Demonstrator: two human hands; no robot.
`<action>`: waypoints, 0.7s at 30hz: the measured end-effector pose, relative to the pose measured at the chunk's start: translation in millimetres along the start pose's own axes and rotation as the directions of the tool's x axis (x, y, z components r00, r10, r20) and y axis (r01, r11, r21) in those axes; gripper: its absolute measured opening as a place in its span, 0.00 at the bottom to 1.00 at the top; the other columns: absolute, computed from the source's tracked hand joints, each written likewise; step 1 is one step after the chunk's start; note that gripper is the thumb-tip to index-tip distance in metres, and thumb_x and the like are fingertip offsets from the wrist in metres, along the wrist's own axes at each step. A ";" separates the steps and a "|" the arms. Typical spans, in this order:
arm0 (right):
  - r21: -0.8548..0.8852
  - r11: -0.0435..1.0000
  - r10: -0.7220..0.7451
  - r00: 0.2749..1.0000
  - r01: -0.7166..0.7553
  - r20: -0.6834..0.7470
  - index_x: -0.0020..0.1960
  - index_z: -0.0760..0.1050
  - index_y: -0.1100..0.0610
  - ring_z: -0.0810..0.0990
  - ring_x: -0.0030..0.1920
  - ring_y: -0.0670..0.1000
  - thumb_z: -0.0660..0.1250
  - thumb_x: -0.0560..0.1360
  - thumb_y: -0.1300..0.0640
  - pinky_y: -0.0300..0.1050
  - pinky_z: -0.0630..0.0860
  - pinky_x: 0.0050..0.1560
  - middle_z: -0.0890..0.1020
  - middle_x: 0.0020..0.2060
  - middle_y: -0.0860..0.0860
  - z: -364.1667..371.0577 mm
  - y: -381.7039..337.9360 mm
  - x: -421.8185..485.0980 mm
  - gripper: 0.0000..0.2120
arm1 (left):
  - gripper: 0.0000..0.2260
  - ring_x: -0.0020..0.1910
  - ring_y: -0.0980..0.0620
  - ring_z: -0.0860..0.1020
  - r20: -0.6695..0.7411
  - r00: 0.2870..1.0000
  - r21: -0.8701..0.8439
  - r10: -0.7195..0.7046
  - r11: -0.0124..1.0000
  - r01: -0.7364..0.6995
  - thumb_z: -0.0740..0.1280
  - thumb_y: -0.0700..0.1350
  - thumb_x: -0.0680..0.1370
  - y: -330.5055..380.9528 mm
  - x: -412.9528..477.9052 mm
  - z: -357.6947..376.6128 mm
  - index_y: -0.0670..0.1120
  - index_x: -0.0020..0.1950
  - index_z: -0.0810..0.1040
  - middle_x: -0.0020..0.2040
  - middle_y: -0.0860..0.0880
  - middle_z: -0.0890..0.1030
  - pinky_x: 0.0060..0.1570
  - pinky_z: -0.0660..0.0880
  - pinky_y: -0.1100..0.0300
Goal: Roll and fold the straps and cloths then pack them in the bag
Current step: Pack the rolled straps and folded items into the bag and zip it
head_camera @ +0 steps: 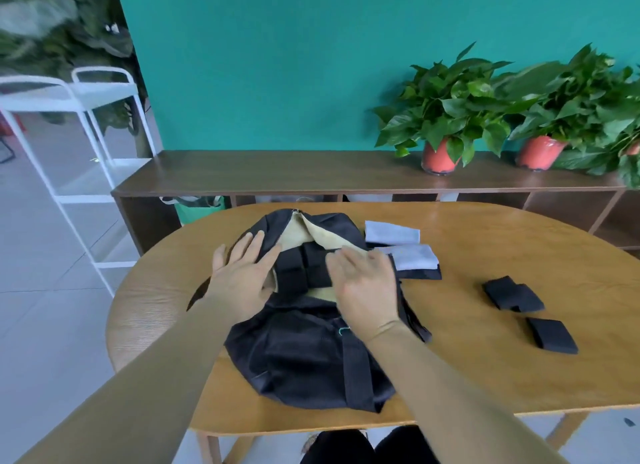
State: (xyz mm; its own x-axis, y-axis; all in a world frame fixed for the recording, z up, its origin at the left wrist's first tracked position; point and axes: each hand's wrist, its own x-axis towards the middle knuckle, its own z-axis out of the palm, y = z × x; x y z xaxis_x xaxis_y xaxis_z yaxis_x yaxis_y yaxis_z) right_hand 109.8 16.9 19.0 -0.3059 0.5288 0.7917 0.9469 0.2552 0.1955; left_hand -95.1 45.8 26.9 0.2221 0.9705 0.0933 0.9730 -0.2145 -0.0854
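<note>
Nearest the person, a black fabric bag lies flat on the oval wooden worktop, its long axis running away from the body and its beige-lined mouth at the far end. To its right, well apart from it, sit three folded black cloth squares, two overlapping and one nearer. Over the mouth, the left hand lies flat on the left flap, fingers straight and together, holding it back. The right hand, somewhat blurred, hovers palm down at the right edge of the opening with fingers loosely spread and apparently gripping nothing. Between the hands, black folded straps already sit inside the bag. Just beyond the right fingertips, beside the mouth, lie two folded pale grey cloths. Everything unpacked lies rightward, so the right hand is likely the one to fetch, with the grey cloths closest.
</note>
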 end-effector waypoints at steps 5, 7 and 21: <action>0.007 0.996 -0.091 0.981 0.091 0.173 0.33 0.70 0.57 0.70 0.33 0.53 0.60 0.63 0.69 0.46 0.64 0.37 0.69 0.26 0.50 48.2 -42.8 5.4 0.07 | 0.37 0.77 0.49 0.38 -0.016 1.000 -0.027 0.006 1.000 -0.006 0.64 0.54 0.76 -7.5 0.7 10.3 0.58 0.77 0.44 0.79 0.49 0.39 0.72 0.40 0.41; 0.014 0.993 -0.114 0.958 0.115 0.262 0.32 0.71 0.57 0.71 0.31 0.53 0.64 0.63 0.67 0.46 0.65 0.37 0.71 0.25 0.50 61.2 -53.2 7.6 0.06 | 0.38 0.77 0.49 0.37 -0.018 1.000 -0.024 0.007 1.000 -0.007 0.64 0.55 0.76 -9.6 3.1 12.5 0.58 0.77 0.43 0.78 0.50 0.39 0.72 0.40 0.41; 0.035 0.989 -0.133 0.772 0.143 0.621 0.34 0.77 0.54 0.76 0.30 0.49 0.74 0.55 0.57 0.40 0.59 0.27 0.76 0.27 0.48 92.8 -75.3 5.9 0.09 | 0.40 0.77 0.49 0.37 -0.003 1.000 -0.014 0.014 1.000 -0.014 0.65 0.54 0.76 -11.1 7.1 20.5 0.58 0.77 0.40 0.78 0.51 0.38 0.73 0.40 0.41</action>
State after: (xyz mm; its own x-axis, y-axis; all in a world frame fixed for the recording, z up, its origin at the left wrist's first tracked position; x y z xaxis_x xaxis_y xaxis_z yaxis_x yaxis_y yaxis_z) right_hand 27.5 75.9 -44.8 -0.4238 0.8772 0.2257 0.8895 0.3561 0.2861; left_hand -105.7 57.4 8.1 0.2355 0.9672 0.0955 0.9707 -0.2291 -0.0728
